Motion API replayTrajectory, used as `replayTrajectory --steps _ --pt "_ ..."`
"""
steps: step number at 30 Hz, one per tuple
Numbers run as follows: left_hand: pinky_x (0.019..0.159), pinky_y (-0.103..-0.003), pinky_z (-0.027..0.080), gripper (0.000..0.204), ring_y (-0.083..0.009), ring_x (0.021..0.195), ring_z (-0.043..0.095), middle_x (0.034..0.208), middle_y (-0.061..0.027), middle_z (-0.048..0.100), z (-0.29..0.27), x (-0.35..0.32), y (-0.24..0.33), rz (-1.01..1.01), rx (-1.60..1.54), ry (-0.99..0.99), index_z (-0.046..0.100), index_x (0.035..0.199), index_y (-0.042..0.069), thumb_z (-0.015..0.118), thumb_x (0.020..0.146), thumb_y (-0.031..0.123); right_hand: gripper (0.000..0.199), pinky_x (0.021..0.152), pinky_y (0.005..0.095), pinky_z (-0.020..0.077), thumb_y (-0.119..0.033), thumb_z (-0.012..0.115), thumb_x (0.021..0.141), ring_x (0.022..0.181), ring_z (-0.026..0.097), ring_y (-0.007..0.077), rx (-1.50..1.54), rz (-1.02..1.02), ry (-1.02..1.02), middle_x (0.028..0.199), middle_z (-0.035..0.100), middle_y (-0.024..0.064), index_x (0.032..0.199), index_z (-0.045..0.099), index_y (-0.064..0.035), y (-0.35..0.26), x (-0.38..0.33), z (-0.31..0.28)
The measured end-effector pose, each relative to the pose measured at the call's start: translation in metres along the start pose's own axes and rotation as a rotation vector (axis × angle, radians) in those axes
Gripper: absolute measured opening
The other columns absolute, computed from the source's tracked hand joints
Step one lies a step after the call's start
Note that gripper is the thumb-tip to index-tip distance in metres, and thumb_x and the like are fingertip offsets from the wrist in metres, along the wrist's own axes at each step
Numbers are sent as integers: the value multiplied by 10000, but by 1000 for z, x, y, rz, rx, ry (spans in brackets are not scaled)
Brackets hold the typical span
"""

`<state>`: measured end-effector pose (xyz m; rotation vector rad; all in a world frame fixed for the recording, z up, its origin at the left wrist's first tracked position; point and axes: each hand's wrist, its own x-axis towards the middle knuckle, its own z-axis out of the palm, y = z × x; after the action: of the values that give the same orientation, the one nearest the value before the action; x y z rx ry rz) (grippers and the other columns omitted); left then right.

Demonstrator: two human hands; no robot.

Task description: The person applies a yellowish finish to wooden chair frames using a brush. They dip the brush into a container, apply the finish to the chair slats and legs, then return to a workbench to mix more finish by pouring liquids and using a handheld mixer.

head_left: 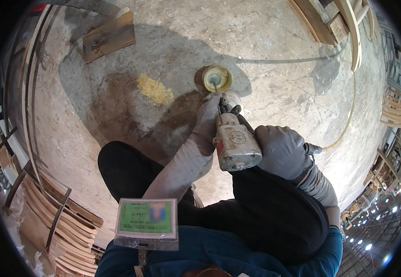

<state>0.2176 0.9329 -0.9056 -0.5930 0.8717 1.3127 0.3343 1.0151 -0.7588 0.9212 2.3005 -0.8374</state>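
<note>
My gloved right hand (283,150) is wrapped round the handle of a worn grey metal air nail gun (238,150), which points away from me. Its hose fitting sticks out past the hand on the right. My gloved left hand (209,115) is closed beside the gun's nose; the gun partly hides its fingers, so what they hold cannot be made out. Just beyond the left fingertips stands a small round tub (218,79) with a pale coating on its rim and whitish stuff inside. A thin dark stick or handle shows in the tub.
A pale hose (351,117) curves over the concrete floor to the right. A wooden board (109,38) and yellowish crumbs (155,90) lie at far left. Curved wooden parts (350,27) stand far right; stacked slats (66,226) are near left. A badge (147,223) hangs at my chest.
</note>
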Motion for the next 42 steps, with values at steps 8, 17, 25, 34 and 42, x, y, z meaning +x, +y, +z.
replayTrajectory --steps 8,17,25,34,42 --pt "622 -254 510 261 -125 723 594 791 -41 568 10 -10 16 -97 -70 19 554 898 46 463 936 288 339 541 390 502 -358 642 725 570 623 311 -11 -77 71 616 594 151 730 571 -26 -2 9 -5" --pt "676 -341 507 280 -200 769 577 750 -38 541 12 1 20 -69 -111 -237 513 850 69 370 964 282 328 527 379 516 -339 666 697 572 635 318 -14 -60 114 600 600 166 704 587 -20 1 14 -15" --pt "691 -369 526 266 -213 785 589 750 -41 541 17 1 26 -213 -125 -138 509 842 88 381 964 286 373 666 413 507 -381 675 707 727 638 341 -11 55 -64 742 634 172 837 594 -42 0 17 -25" --pt "686 -361 544 215 -207 703 602 763 -61 545 18 9 20 -242 -285 -195 504 878 73 461 934 276 312 630 410 506 -318 686 710 687 637 335 -51 -8 31 705 628 163 834 596 -46 11 19 -30" --pt "683 -354 552 224 -180 648 586 718 -64 528 27 2 19 -202 -187 -96 508 830 73 493 921 277 312 626 397 510 -326 681 717 675 639 325 -12 -13 27 697 626 163 822 592 -45 5 17 -29"
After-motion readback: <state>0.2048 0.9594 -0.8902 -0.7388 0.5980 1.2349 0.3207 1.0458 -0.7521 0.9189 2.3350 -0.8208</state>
